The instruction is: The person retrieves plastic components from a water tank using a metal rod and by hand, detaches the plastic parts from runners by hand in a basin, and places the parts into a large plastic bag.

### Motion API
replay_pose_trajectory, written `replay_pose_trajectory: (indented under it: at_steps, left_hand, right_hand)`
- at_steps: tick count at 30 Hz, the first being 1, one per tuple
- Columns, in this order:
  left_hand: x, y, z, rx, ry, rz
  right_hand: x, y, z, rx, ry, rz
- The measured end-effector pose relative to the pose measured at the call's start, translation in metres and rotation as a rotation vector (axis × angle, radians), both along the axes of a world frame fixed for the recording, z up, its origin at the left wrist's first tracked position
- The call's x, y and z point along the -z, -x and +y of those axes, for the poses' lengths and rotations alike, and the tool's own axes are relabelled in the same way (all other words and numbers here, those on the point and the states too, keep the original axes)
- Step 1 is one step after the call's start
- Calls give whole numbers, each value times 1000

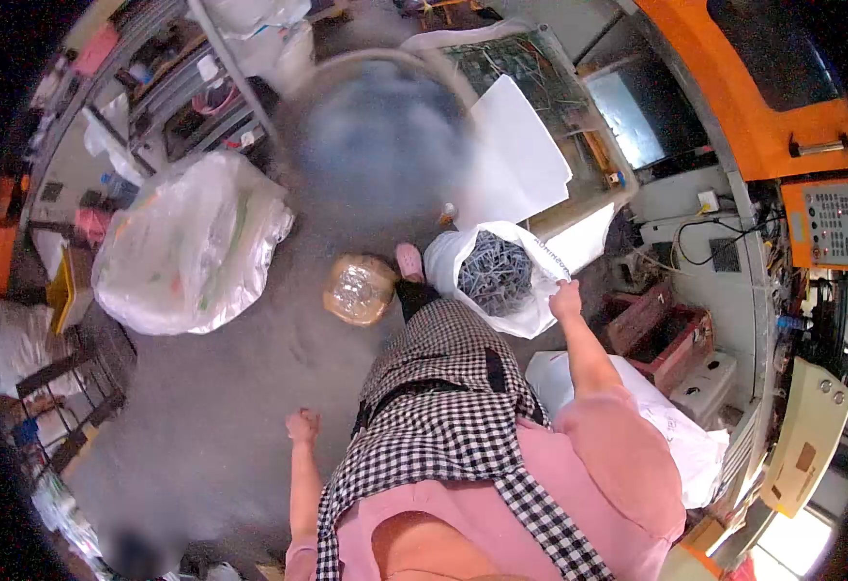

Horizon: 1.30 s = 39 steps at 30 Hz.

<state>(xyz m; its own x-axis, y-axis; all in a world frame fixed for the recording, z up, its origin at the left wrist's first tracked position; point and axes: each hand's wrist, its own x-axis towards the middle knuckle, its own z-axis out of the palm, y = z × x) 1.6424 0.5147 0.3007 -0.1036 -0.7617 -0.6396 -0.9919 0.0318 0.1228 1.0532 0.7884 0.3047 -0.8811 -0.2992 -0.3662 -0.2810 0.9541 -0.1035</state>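
My right hand (565,301) is closed on the right rim of a white sack (537,281). The sack stands open on the floor, and many small grey plastic parts (495,273) fill it. My left hand (303,426) hangs over the floor at my left side, its fingers curled; whether anything is in them is too small to tell. Ahead of me, left of the sack, a brown taped bundle (359,290) lies on the floor beside a pink shoe (408,261).
A large clear plastic bundle (192,247) is at the left. Ahead stands a big round container (380,145), blurred, with white sheets (516,150) beside it. A full white sack (681,426) and a red metal box (681,344) are at the right, near an orange machine (763,97).
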Motion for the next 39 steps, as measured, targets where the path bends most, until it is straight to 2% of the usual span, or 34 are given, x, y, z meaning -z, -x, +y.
replay_pose_trajectory:
  at_steps: [1, 2, 3, 4, 5, 7, 8, 10, 11, 12, 13, 14, 16, 17, 19, 20, 21, 23, 25, 27, 28, 30, 31, 32, 33, 34, 35, 36, 37, 38, 39]
  left_hand:
    - [-13, 15, -16, 177, 125, -68]
    - [-4, 15, -35, 195, 128, -74]
    - [18, 3, -53, 299, 312, -165]
    - [16, 12, -72, 407, 493, -256]
    - [13, 21, -89, 425, 489, -265]
    - [-33, 74, -121, 198, 469, -148]
    - [-37, 92, -141, 210, 449, -173]
    - [-33, 116, -174, -21, 254, -200]
    - [-28, 126, -187, -36, 260, -205]
    - [-19, 129, -200, 83, 323, -103]
    - [-14, 135, -213, 205, 381, 0]
    - [-10, 139, -223, 200, 383, -5]
    - [-8, 159, -243, 248, 218, -48]
    - [-7, 168, -254, 245, 221, -46]
    - [-6, 183, -274, 220, 98, -186]
    - [-5, 191, -289, 220, 96, -186]
    - [1, 189, -301, 321, 58, -197]
    - [9, 190, -328, 426, 16, -207]
    - [20, 205, -365, 591, 8, -360]
    - [34, 225, -411, 600, -47, -303]
    - [45, 231, -433, 601, -103, -251]
    - [85, 244, -483, 781, -31, -134]
    - [102, 266, -504, 784, -24, -247]
    - [138, 268, -531, 908, -86, -252]
    - [123, 310, -542, 766, -107, -155]
    - [132, 335, -554, 657, -63, -37]
    - [141, 362, -565, 573, -89, 179]
    - [149, 395, -569, 550, -7, 210]
    - [198, 408, -578, 561, 6, 420]
    - [167, 464, -575, 493, -122, 337]
    - [221, 473, -574, 479, -135, 410]
  right_hand:
    - [4, 7, -4, 18, 1, -7]
    - [8, 17, -10, 98, -8, 61]
    - [12, 28, -16, 177, -22, 127]
    - [12, 39, -24, 234, 15, 209]
    - [10, 52, -33, 248, 7, 196]
    - [-3, 80, -52, 344, -95, 138]
    - [-14, 89, -66, 375, -124, 149]
    - [-6, 113, -81, 432, -147, 152]
    - [-1, 133, -95, 498, -143, 179]
    - [-3, 145, -109, 523, -104, 196]
    - [-13, 159, -130, 513, -87, 163]
    - [-11, 173, -146, 491, -68, 160]
    - [-10, 197, -182, 444, -21, 166]
    - [-9, 204, -202, 419, 7, 173]
    - [4, 211, -228, 330, 88, 177]
    - [11, 213, -244, 223, 152, 145]
    - [15, 212, -257, 116, 216, 113]
    - [32, 205, -274, 45, 224, 81]
    - [46, 197, -288, -18, 233, 57]
    - [55, 184, -297, -26, 156, -64]
    - [58, 174, -299, -16, 148, -59]
    - [69, 161, -317, -132, 190, -12]
    - [78, 158, -338, -133, 182, -15]
    - [87, 148, -357, -9, 204, -77]
    - [98, 141, -372, 111, 223, -143]
    - [130, 141, -385, -32, 202, -198]
    - [135, 138, -418, -69, 217, -246]
    - [138, 136, -459, -102, 234, -287]
    - [191, 138, -474, -247, 240, -178]
    - [249, 138, -485, -389, 242, -70]
    - [251, 144, -522, -357, 193, -171]
